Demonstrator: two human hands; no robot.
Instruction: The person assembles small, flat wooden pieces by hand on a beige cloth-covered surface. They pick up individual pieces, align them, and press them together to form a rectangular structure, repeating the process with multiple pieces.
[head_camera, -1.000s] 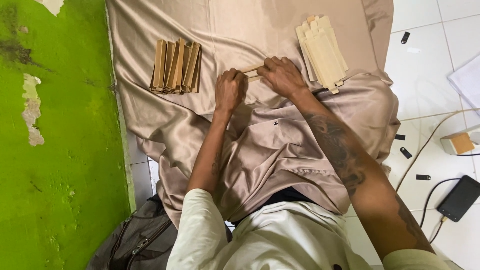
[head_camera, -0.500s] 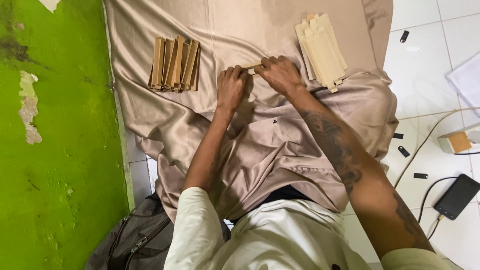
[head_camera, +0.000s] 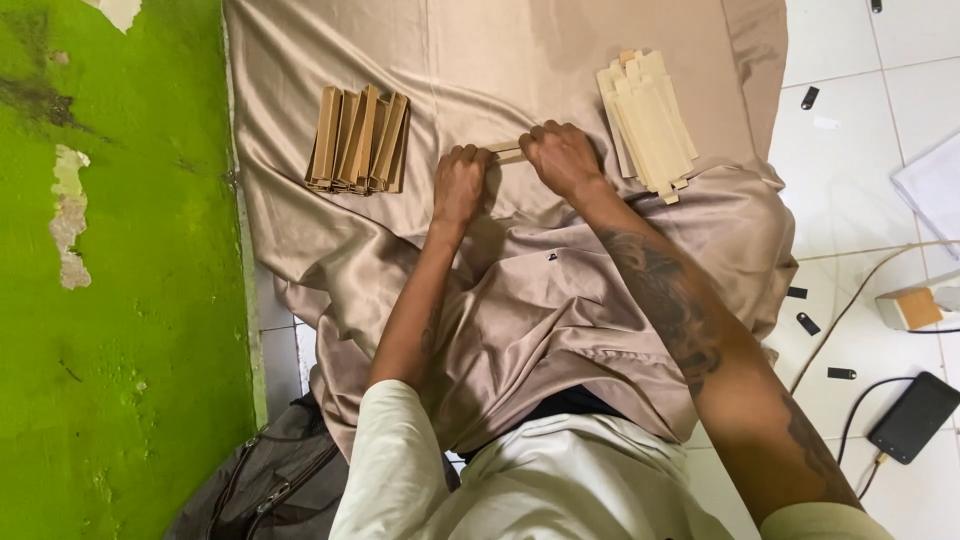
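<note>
Head view, looking down at both hands over a beige satin cloth (head_camera: 480, 60) spread on the floor and over the person's lap.

Left hand (head_camera: 462, 185): fingers curled closed around the left end of a small tan cardboard strip (head_camera: 508, 152). Knuckles up, forearm running down toward the body.

Right hand (head_camera: 562, 158): fingers closed on the right end of the same strip, tattooed forearm angling down to the lower right. Only a short middle section of the strip shows between the two hands; the rest is covered by fingers. The strip lies low over the cloth, roughly level; contact with the cloth cannot be told.

Left of the hands, apart from them: a row of folded brown cardboard pieces (head_camera: 358, 140), standing on edge and packed side by side on the cloth.

Right of the hands, just beside the right hand: a stack of flat pale cardboard blanks (head_camera: 648, 118), fanned slightly, lying on the cloth.

Surroundings: green painted wall (head_camera: 120, 300) with peeling patches at left; white tiled floor (head_camera: 850, 150) at right with a black phone (head_camera: 914, 417) on a cable; a dark bag (head_camera: 255, 490) at lower left
</note>
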